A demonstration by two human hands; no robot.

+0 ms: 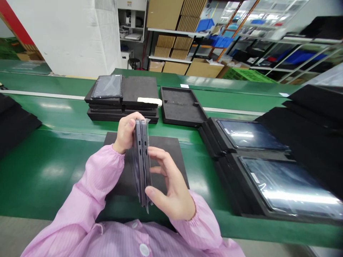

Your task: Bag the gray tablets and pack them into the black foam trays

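My left hand (125, 132) is closed around the far end of two thin dark tablets (142, 160), which stand on edge face to face. Small port openings show along their upward edges, and clear film sticks out at the near lower corner. My right hand (171, 185) has its fingers apart, with fingertips and thumb touching the right side of the pair. Beneath the tablets a flat black foam pad (171, 153) lies on the green work surface (72, 157); part of the pad is hidden by my hands.
Black foam trays (142, 87) are stacked ahead, with a film-covered tablet (108, 86) on top. Beside them lies an open foam tray (182, 101). At right, stacked trays hold an upper tablet (252, 134) and a nearer tablet (289, 185). Black sheets (16, 121) lie at left.
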